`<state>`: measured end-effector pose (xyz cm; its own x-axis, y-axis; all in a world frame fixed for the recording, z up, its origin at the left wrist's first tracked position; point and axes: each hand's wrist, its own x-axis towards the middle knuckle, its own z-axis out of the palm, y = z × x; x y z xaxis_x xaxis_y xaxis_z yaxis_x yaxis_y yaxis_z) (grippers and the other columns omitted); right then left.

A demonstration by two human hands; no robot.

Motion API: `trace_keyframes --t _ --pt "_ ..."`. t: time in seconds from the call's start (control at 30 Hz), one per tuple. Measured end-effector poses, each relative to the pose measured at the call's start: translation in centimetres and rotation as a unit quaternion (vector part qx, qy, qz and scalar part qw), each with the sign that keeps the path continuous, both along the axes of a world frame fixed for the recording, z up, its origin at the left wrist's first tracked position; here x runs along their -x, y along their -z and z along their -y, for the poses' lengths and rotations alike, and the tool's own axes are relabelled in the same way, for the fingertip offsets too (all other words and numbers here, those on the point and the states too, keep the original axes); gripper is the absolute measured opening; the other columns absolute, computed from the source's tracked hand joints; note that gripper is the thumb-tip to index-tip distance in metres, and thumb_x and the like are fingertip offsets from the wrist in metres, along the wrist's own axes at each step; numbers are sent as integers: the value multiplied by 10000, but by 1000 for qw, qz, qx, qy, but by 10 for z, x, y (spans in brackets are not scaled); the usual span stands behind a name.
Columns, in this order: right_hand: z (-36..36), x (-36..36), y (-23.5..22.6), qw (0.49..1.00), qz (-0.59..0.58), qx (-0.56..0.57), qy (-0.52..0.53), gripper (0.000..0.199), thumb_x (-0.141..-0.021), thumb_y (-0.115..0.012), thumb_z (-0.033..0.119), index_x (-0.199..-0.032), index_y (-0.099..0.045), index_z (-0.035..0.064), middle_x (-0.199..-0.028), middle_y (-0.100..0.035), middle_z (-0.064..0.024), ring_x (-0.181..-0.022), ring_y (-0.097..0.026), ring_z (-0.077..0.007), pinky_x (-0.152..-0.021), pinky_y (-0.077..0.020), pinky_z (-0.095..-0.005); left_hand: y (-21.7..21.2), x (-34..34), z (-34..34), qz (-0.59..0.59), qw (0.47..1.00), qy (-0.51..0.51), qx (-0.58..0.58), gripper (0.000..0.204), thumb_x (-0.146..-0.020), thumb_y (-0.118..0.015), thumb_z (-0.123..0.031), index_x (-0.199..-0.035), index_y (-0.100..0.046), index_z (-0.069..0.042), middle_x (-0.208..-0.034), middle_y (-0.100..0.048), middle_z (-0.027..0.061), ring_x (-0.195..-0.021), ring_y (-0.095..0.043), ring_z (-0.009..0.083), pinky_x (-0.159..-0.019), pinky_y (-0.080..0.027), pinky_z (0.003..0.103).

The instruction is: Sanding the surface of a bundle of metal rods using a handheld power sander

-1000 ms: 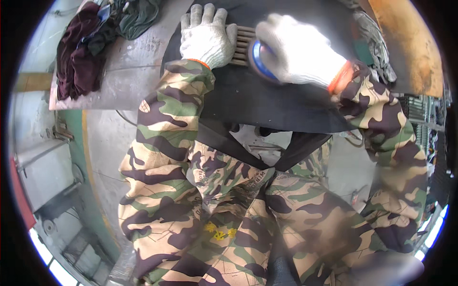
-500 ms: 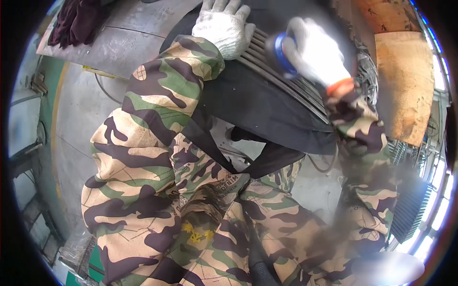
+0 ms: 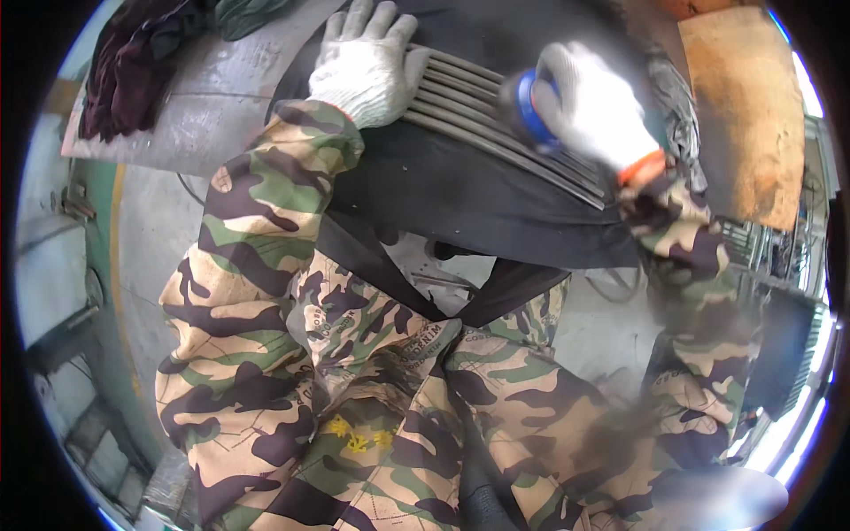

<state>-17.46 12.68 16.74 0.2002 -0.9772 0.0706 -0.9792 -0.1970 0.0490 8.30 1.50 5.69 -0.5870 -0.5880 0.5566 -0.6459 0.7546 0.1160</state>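
Observation:
Several thin grey metal rods [image 3: 474, 104] lie side by side on a black cloth [image 3: 434, 190] spread in front of me. My left hand [image 3: 367, 75], in a white knit glove, rests flat at the rods' left ends with its fingers spread. My right hand [image 3: 593, 106], gloved in white with an orange cuff, is closed around a round object with a blue rim [image 3: 535, 111]. This object is over the right part of the rods. Blur and my fingers hide its underside, so its exact kind and whether it touches the rods are unclear.
Dark maroon cloths [image 3: 133, 75] lie on a grey metal table [image 3: 217, 111] at the far left. A tan board [image 3: 744, 115] stands at the right, with crumpled grey plastic [image 3: 680, 115] beside it. Dark ribbed metal parts [image 3: 784, 354] are at the right edge.
The view has shifted, so the rods and my left hand appear farther left and slightly lower. My left hand stays spread on the rods; my right hand keeps its grip on the blue-rimmed object.

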Motion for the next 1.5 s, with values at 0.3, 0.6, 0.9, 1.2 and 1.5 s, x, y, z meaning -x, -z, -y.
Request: trace_keyframes --t 0.3,0.6,0.9,1.2,1.5 --pt "-23 29 9 1000 22 -1 -11 215 -950 -598 233 -1099 -656 89 -1047 -660 -172 -1009 -689 -395 -816 -588 -532 -2 -12 -13 9 1000 27 3 450 -945 -672 -303 -1303 -645 -30 -1304 -624 174 -1254 -538 427 -1061 -434 551" --pt "-49 56 3 1000 14 3 -16 253 -906 -663 206 -1120 -636 73 -1053 -622 -174 -998 -670 -383 -795 -587 -510 -2 -15 0 112 990 -19 -83 549 -1070 -538 -369 -1514 -561 -47 -1572 -515 281 -1487 -405 544 -1249 -295 587" --pt "-67 56 3 999 21 18 -42 236 -870 -682 160 -1079 -641 59 -997 -604 -160 -953 -670 -358 -720 -585 -502 -4 -19 -4 91 994 15 -53 518 -987 -640 -292 -1423 -588 -16 -1481 -561 264 -1383 -471 506 -1161 -364 584" --pt "-58 50 3 999 26 19 -36 234 -877 -677 167 -1087 -634 74 -1028 -617 -157 -982 -666 -380 -762 -590 -519 3 -23 -4 89 996 7 -32 548 -1004 -610 -324 -1446 -569 -3 -1497 -548 268 -1403 -456 521 -1187 -335 592" --pt "-46 28 -7 999 13 -35 -21 254 -898 -668 184 -1123 -642 67 -1080 -637 -172 -1041 -674 -384 -803 -588 -535 -10 -18 -15 100 988 1 -119 542 -1070 -550 -326 -1529 -530 -39 -1589 -488 285 -1495 -386 546 -1244 -290 607"
